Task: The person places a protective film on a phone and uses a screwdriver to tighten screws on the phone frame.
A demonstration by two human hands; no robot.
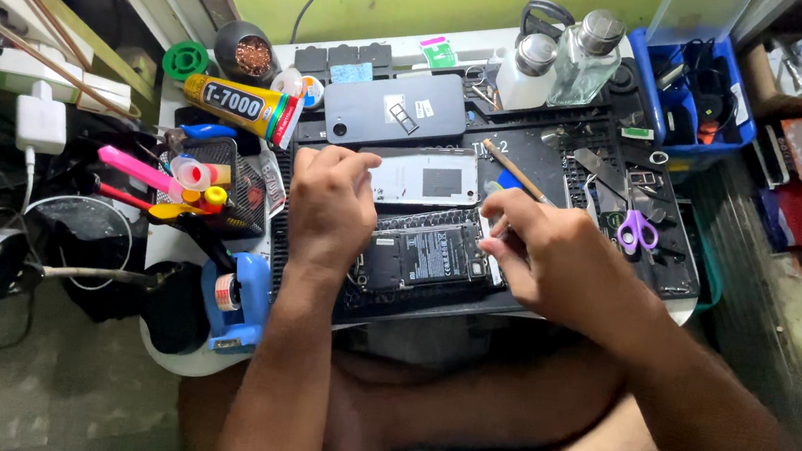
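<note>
The right hand (543, 257) is closed in a pinch around a thin wooden-handled tool (518, 173), its tip hidden behind the fingers at the right edge of the opened phone (418, 253). The left hand (328, 202) lies curled and empty-looking on the phone's left side, fingertips touching the pale back panel (426, 178) just above it. Should the tool slip, it may well gouge the exposed battery or board directly beneath the right hand.
</note>
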